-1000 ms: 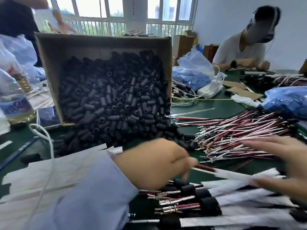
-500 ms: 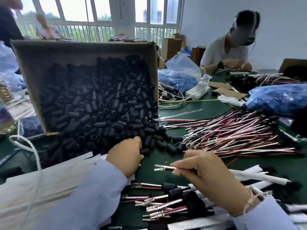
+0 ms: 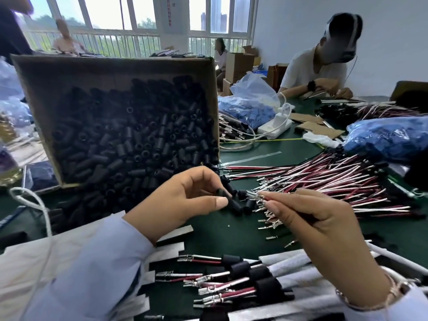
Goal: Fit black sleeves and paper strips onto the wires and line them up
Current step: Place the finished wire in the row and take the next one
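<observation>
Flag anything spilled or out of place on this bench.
The cardboard box stands tipped, and black sleeves have spilled from its open side onto the green table, some reaching the wire pile. A few loose terminals lie apart by the right hand. Nothing looks damaged.

A second ago the left hand (image 3: 185,200) held the wire (image 3: 253,195) with its paper strip over the bench's near edge. The wire has since passed to the right hand (image 3: 324,225). The left hand went to the spilled sleeves (image 3: 240,206) at the box (image 3: 115,66) mouth and now pinches one sleeve (image 3: 221,193) between thumb and fingertips. The right hand has carried the wire up from the finished row (image 3: 243,274), and its metal terminal now points at that sleeve, just beside it.
</observation>
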Demonstrator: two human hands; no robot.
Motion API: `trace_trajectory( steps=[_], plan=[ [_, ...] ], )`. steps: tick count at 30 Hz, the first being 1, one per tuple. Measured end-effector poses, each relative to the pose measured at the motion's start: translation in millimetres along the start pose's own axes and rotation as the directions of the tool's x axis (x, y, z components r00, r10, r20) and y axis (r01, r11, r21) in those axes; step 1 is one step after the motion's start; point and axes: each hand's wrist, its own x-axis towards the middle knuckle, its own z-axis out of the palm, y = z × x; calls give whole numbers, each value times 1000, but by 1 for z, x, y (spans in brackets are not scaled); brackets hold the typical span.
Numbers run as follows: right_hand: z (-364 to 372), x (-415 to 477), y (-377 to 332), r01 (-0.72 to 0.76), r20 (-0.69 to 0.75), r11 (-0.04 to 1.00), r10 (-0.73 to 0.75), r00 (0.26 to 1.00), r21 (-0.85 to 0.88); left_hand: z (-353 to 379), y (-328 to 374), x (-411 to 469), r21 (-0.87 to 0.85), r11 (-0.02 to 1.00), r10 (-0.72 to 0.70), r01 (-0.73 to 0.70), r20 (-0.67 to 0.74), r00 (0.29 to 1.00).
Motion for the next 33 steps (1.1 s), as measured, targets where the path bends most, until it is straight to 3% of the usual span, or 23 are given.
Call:
trace_trajectory(
  steps=[4,14,33],
  plan=[
    [0,-3,-6,20,-23,1000,-20,1000,-1,8,-4,-1,-40,995,-87,90,75,993],
    [-3,-9,-12,78,103,996,-73,992,-47,11,12,-8,90,993,57,-74,173,983],
    [-15,-10,-15,77,157,996,-83,984,43,18,31,-20,325,933,120,-154,124,985]
  ],
)
